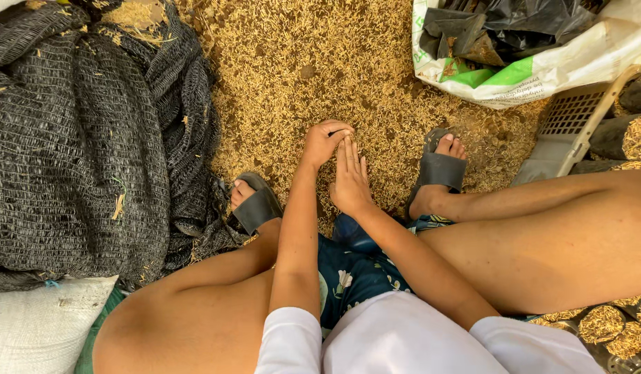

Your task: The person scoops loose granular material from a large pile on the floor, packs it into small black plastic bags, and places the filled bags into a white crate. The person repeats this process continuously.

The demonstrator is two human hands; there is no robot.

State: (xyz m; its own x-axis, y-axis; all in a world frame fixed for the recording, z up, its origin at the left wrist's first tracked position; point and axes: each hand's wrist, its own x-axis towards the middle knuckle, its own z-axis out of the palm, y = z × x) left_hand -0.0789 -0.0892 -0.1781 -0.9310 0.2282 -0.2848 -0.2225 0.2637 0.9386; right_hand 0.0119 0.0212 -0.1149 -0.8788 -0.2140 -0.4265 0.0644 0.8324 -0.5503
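Hands gathering grain husks on the floor

Squatting low to reach, the right hand (349, 181) lies flat, fingers together, while the left hand (325, 141) curls its fingers into the husks (300, 62); beyond lie black netting (78, 138) and a white sack (542, 69).

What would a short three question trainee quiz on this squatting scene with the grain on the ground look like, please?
1. True or false: both hands are down on the grain husks.
2. What lies heaped beside the left foot? A) black mesh netting B) a metal bucket C) a wooden board
3. Fill in: each foot wears a black ____.

Key
1. True: the left hand is curled on the husks, and the right hand lies flat beside it.
2. A: the black mesh netting.
3. Sandal: left sandal, right sandal.
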